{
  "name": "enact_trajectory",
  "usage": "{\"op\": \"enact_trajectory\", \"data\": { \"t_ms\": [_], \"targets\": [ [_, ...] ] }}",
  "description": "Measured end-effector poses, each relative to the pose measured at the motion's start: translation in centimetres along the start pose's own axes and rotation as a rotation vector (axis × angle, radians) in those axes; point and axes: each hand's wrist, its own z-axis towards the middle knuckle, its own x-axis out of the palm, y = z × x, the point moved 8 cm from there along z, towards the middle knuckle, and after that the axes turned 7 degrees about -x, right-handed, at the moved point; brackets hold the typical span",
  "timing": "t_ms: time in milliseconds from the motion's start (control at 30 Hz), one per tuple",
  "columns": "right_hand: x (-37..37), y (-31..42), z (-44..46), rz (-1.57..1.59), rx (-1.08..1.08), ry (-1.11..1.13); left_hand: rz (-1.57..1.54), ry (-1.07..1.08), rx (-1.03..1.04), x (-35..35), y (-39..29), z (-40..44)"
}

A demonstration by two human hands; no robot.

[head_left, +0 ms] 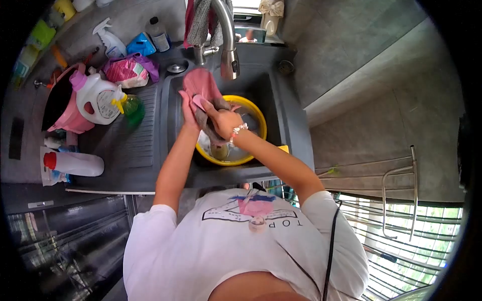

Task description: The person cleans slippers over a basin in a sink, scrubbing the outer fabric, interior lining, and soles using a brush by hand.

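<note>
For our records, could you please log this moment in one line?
left hand: holding cloth | right hand: against cloth | basin: in sink, below hands

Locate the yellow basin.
Head view, slightly left of centre: the yellow basin sits inside the dark sink, below the faucet in the picture and partly hidden by the right hand.

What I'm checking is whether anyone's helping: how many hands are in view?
2. The left hand is at the left edge of the pink cloth; the right hand is on the cloth, over the yellow basin. No others show.
</note>
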Motion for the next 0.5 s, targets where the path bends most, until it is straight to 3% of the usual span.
{"op": "enact_trajectory", "data": {
  "t_ms": [33,67,133,200,233,267,333,433,500],
  "targets": [
    [0.1,1.0,-0.7,-0.048,-0.016,0.1,-0.087,0.05,-0.018,-0.1,0.0,0.5],
    [0.0,1.3,-1.5,0.01,-0.011,0.006,-0.174,0.096,-0.031,-0.4,-0.1,0.8],
    [0.3,1.3,-3.2,-0.051,-0.05,0.121,-0.166,0.151,-0.091,-0.2,-0.4,-0.1],
    [-0.7,1.0,-2.3,-0.035,-0.047,0.148,-0.163,0.073,-0.057,-0.5,-0.2,-0.7],
    [-1.6,1.1,-0.8,-0.058,-0.082,0.051,-0.274,0.166,-0.206,-2.1,1.8,0.0],
    [-2.3,1.0,0.6,-0.09,-0.118,-0.049,-0.284,0.175,-0.186,-1.3,1.9,-0.3],
    [-0.5,0.5,0.9,-0.16,-0.05,0.014,-0.233,0.045,-0.17,-2.0,2.5,0.6],
    [1.3,1.3,-2.6,-0.07,0.051,0.209,-0.139,0.02,-0.047,-0.3,-0.3,-0.4],
    [1.2,0.7,-2.3,-0.073,0.028,0.202,-0.169,0.055,-0.094,-0.3,-0.1,-0.7]
  ]
}}
